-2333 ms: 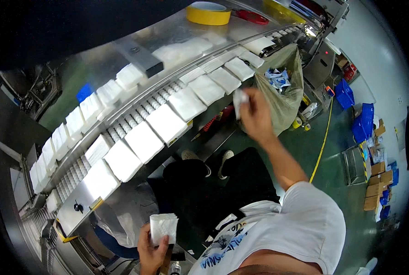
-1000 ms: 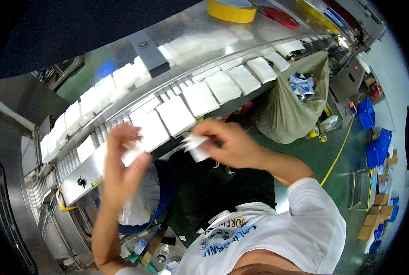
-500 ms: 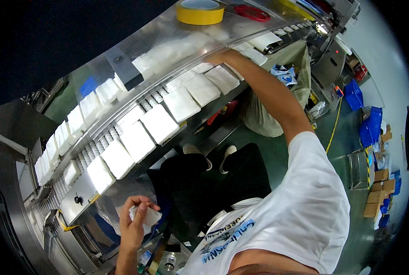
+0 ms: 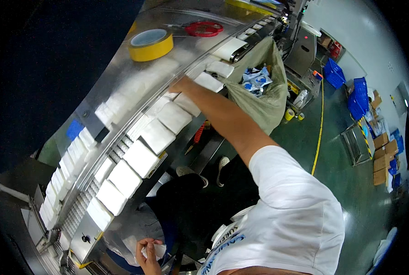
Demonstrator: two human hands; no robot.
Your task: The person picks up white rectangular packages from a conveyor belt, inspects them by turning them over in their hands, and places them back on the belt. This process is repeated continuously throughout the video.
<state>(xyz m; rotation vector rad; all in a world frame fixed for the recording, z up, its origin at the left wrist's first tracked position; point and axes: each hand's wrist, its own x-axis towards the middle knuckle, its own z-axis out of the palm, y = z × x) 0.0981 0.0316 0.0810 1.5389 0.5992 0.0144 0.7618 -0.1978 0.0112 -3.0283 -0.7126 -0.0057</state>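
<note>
At the lower edge, my left hand is closed around a crumpled white wipe, its fingers bent over it. My right arm stretches forward across a roller conveyor. My right hand is at the conveyor's far rail, among white folded wipe stacks; its fingers are blurred and partly hidden. Along the near side of the rollers lies a row of similar flat stacks. More white stacks stand upright in a row on the far side of the rail.
On the metal table are a yellow tape roll and a red-handled tool. A large sack holding blue-and-white packets stands right of my arm. Below my left hand's side is a clear-lined blue bin. Blue crates and cartons stand at right.
My view has shifted, moving the table items left in the picture. My right hand has come nearer along the conveyor; my left hand keeps the wipe and appears lower, over the lined bin.
</note>
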